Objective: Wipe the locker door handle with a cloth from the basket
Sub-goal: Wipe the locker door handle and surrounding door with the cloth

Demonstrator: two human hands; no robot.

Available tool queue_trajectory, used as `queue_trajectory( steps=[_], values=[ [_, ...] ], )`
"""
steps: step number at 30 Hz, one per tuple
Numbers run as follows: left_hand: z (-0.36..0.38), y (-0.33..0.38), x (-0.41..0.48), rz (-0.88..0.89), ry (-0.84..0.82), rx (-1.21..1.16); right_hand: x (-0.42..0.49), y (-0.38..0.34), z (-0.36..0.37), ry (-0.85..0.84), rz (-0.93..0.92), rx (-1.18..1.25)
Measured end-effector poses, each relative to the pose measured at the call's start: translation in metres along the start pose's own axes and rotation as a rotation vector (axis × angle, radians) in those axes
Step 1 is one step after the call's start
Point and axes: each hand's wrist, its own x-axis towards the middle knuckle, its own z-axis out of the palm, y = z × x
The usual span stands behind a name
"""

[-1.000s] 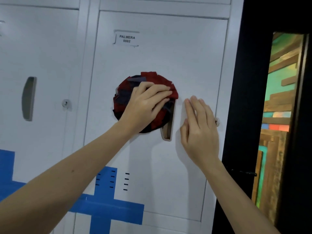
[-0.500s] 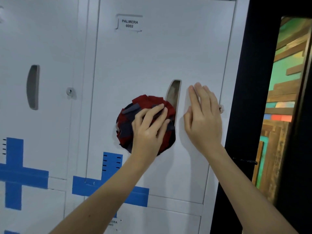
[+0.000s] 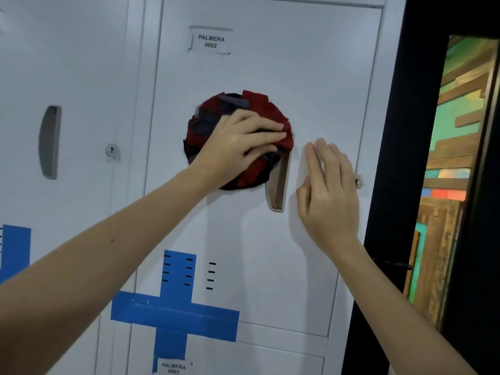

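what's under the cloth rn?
The cloth, pressed by the left hand, covers the top of the handle and some door. The handle's lower part shows; its covered top cannot be seen.

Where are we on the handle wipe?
Done: the cloth is out of the basket and on the locker door. In hand: the left hand presses it over the top of the handle; the right hand lies flat beside it. Left: the handle's lower part is uncovered.

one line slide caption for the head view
Left hand presses a red-and-dark cloth over the locker handle; right hand flat on the door.
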Motion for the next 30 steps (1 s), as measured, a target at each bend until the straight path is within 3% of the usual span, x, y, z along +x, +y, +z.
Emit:
queue_trajectory(
  steps=[5, 15, 18, 24, 30],
  values=[
    [0.015, 0.034, -0.024, -0.249, 0.138, 0.05, 0.0, 0.0, 0.0, -0.004, 0.002, 0.01],
    [0.036, 0.11, -0.074, -0.582, 0.223, 0.054, 0.0, 0.0, 0.0, 0.011, 0.012, 0.005],
    [0.035, 0.109, -0.087, -0.5, 0.224, 0.045, 0.001, 0.0, -0.001, 0.0, 0.012, 0.0],
    [0.011, 0.054, -0.072, -0.09, 0.072, 0.026, 0.0, -0.001, -0.001, -0.002, 0.005, -0.008],
    [0.002, 0.003, -0.004, 0.025, 0.012, -0.02, 0.001, -0.001, -0.002, 0.0, 0.007, -0.006]
  ],
)
